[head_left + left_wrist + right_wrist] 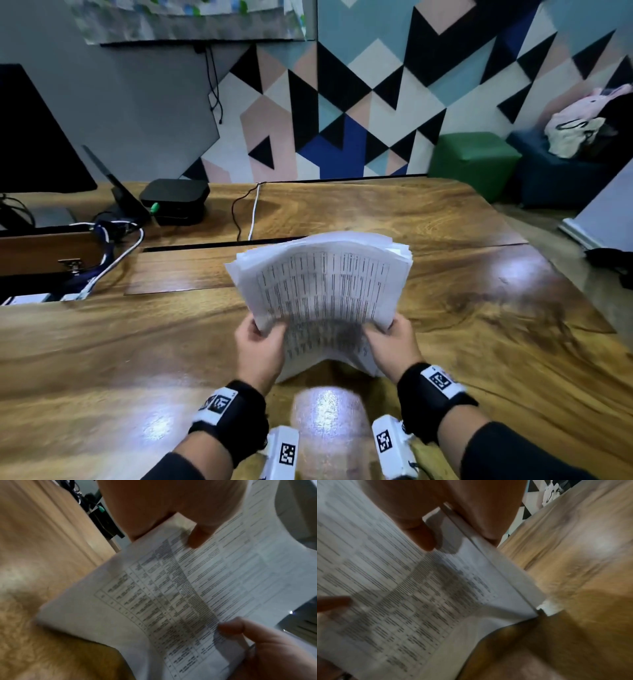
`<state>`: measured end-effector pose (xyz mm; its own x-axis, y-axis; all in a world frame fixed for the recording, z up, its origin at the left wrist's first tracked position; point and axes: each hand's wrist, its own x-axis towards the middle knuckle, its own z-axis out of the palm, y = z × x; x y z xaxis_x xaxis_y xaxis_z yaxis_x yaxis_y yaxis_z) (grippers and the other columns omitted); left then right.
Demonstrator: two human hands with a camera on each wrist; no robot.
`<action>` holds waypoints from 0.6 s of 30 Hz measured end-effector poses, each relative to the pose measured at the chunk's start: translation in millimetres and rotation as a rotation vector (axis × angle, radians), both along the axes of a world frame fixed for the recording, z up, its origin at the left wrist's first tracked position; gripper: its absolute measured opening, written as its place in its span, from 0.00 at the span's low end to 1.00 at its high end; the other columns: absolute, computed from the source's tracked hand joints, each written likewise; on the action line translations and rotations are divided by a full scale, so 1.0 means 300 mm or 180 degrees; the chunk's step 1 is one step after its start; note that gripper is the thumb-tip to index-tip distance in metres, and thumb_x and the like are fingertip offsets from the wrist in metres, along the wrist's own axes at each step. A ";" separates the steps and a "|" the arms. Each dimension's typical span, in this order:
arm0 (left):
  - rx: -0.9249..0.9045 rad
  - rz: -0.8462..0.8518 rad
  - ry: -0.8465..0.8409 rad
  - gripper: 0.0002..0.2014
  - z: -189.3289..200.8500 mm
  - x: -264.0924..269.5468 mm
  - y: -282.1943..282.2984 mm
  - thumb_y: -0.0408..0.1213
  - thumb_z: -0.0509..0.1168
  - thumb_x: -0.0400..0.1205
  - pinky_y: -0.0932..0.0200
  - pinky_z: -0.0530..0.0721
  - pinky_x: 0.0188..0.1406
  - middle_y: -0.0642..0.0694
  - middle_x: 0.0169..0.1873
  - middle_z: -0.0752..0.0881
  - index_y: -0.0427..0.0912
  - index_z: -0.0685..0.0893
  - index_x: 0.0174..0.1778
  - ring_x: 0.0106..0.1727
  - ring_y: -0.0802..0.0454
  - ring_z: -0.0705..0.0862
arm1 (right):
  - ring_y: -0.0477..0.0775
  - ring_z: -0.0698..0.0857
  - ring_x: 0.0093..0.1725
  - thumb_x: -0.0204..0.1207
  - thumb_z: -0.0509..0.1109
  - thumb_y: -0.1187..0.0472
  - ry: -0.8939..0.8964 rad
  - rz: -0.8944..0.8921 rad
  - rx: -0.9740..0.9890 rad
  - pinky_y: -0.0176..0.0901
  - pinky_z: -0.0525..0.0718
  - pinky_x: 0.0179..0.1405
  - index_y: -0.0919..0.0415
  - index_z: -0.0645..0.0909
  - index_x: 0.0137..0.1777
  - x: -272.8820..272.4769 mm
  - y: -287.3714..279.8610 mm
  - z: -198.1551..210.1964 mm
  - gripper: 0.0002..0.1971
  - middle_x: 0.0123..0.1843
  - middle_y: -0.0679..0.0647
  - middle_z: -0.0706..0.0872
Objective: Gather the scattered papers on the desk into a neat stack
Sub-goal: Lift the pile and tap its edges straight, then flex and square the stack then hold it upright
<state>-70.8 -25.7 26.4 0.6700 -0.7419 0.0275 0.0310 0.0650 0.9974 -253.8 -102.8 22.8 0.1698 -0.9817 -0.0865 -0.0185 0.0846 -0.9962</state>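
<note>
Thick stack of papers [322, 294] at frame centre — printed tables, top sheet bowed, lower edge on the wooden desk [102, 342], left hand [262, 346] and right hand [390, 342] gripping its sides, thumbs on top.

The bench [445, 308] is glossy, varnished wood with strong grain, throwing back lamp glare near its front edge. The papers [325, 291] are thin, matt white sheets, printed and limp.

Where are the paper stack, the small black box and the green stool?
paper stack [325, 291], head view, on the printed top sheet.
black box [174, 195], head view, on its lid.
green stool [474, 150], head view, on its top.
</note>
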 end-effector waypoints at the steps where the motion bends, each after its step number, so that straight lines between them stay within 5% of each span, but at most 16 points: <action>1: 0.0075 -0.0108 -0.0017 0.14 -0.005 0.000 0.002 0.20 0.67 0.80 0.67 0.88 0.42 0.55 0.33 0.93 0.47 0.84 0.44 0.41 0.60 0.90 | 0.38 0.88 0.36 0.73 0.67 0.79 0.0096 0.0036 0.0023 0.22 0.84 0.35 0.57 0.85 0.39 -0.008 0.001 -0.014 0.16 0.30 0.40 0.90; 3: 0.0159 -0.0175 -0.0002 0.11 -0.002 0.019 -0.005 0.25 0.69 0.81 0.60 0.89 0.45 0.51 0.41 0.93 0.48 0.85 0.47 0.45 0.55 0.91 | 0.37 0.88 0.34 0.72 0.71 0.76 0.0204 0.0073 0.0008 0.23 0.84 0.34 0.55 0.85 0.38 -0.035 -0.021 -0.025 0.13 0.29 0.38 0.91; 6: 0.0090 0.0100 0.0558 0.10 -0.009 0.073 -0.027 0.26 0.67 0.82 0.44 0.88 0.55 0.38 0.52 0.91 0.40 0.85 0.57 0.52 0.42 0.89 | 0.45 0.88 0.35 0.69 0.80 0.67 0.0161 0.0078 0.0166 0.28 0.84 0.32 0.59 0.85 0.42 -0.077 -0.067 -0.013 0.07 0.37 0.49 0.92; 9: -0.0067 0.0056 0.1559 0.20 -0.046 0.097 -0.047 0.23 0.60 0.85 0.32 0.79 0.69 0.33 0.66 0.86 0.35 0.78 0.73 0.63 0.36 0.85 | 0.55 0.91 0.42 0.53 0.88 0.54 -0.0519 0.0083 0.1007 0.43 0.90 0.40 0.62 0.86 0.51 -0.100 -0.068 -0.066 0.26 0.49 0.59 0.93; 13: 0.0306 0.0241 0.2200 0.19 -0.101 0.037 -0.016 0.25 0.58 0.86 0.29 0.77 0.70 0.36 0.65 0.87 0.39 0.78 0.73 0.65 0.34 0.85 | 0.64 0.90 0.53 0.73 0.71 0.70 -0.1403 0.0266 0.2038 0.54 0.90 0.46 0.65 0.82 0.62 -0.056 0.016 -0.125 0.16 0.59 0.65 0.90; 16: 0.0696 0.0286 0.2454 0.20 -0.161 -0.008 0.041 0.27 0.66 0.79 0.35 0.82 0.66 0.33 0.62 0.88 0.34 0.81 0.69 0.62 0.33 0.86 | 0.63 0.92 0.49 0.77 0.63 0.79 -0.1126 0.0455 0.2109 0.51 0.91 0.42 0.67 0.83 0.59 -0.056 0.029 -0.143 0.15 0.54 0.65 0.92; 18: 0.0764 0.0239 0.2681 0.19 -0.172 0.006 0.083 0.32 0.64 0.76 0.41 0.84 0.59 0.35 0.52 0.92 0.33 0.84 0.63 0.55 0.35 0.87 | 0.62 0.92 0.46 0.77 0.62 0.80 -0.0652 0.0458 0.2168 0.52 0.90 0.42 0.66 0.83 0.56 -0.090 0.017 -0.148 0.15 0.51 0.63 0.93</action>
<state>-69.0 -0.9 -25.3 0.4445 -0.6172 -0.6492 0.7670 -0.1122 0.6318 -280.7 -97.7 -21.7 0.3717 -0.6878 -0.6235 0.1050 0.6985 -0.7079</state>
